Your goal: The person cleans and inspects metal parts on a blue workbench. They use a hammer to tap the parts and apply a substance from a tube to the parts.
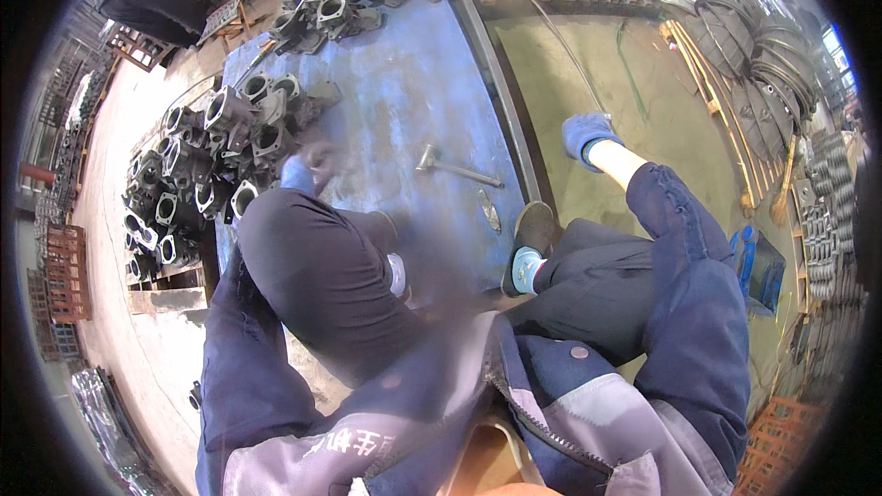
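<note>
Head view, looking down at a seated person in a blue and grey work jacket and dark trousers. The left hand [299, 172], in a blue glove, is seen blurred beyond the raised left knee [322, 266], at the near edge of a heap of dark cast metal housings [243, 124]. Whether this hand is closed on a housing or merely touching one cannot be told, since the blur and the knee hide the fingers. The right hand [586, 133], also in a blue glove, is stretched out to the right over the green floor [625, 73], well apart from the housings. It appears loosely closed with nothing seen in it; its grip cannot be told for certain. The housings lie at the left side of a worn blue bench [413, 92], with a 2nd group [340, 0] at its far end and more stacked on a pallet [161, 211] to the left. A hammer [455, 168] lies on the bench between the 2 hands, touched by neither. A shoe with a light blue sock [531, 239] is set at the bench edge. Coiled rings [763, 46] are stacked at the upper right.
</note>
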The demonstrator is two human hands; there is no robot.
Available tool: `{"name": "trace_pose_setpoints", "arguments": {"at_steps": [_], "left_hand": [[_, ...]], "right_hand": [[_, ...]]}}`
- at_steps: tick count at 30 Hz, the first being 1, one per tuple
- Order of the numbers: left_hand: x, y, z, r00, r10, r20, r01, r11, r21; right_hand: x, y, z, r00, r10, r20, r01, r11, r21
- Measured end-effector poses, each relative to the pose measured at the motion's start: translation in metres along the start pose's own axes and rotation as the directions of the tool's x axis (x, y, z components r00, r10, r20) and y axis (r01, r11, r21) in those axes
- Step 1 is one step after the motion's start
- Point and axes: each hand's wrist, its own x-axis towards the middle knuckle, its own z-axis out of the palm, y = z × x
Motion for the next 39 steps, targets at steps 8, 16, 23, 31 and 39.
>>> {"name": "trace_pose_setpoints", "arguments": {"at_steps": [8, 16, 23, 31, 39], "left_hand": [[0.035, 0.019, -0.13, 0.961, 0.262, -0.087, -0.19, 0.857, 0.478], [0.159, 0.048, -0.134, 0.988, 0.061, 0.14, -0.143, 0.692, 0.707], [0.271, -0.009, -0.04, 0.999, -0.04, 0.027, 0.009, 0.717, 0.697], [0.31, -0.031, 0.009, 0.996, 0.08, 0.036, -0.079, 0.66, 0.747], [0.45, -0.051, 0.025, 0.982, -0.166, -0.087, 0.167, 0.56, 0.812]], "right_hand": [[0.015, -0.023, -0.066, 0.99, -0.065, -0.125, 0.063, 0.998, -0.023], [0.126, -0.038, -0.15, 0.958, 0.054, -0.283, -0.035, 0.997, 0.072], [0.288, -0.006, -0.08, 0.967, 0.232, -0.106, -0.19, 0.933, 0.307], [0.39, -0.06, 0.078, 0.865, 0.454, 0.211, -0.413, 0.409, 0.814], [0.398, -0.107, 0.076, 0.804, 0.481, 0.35, -0.457, 0.121, 0.881]]}}
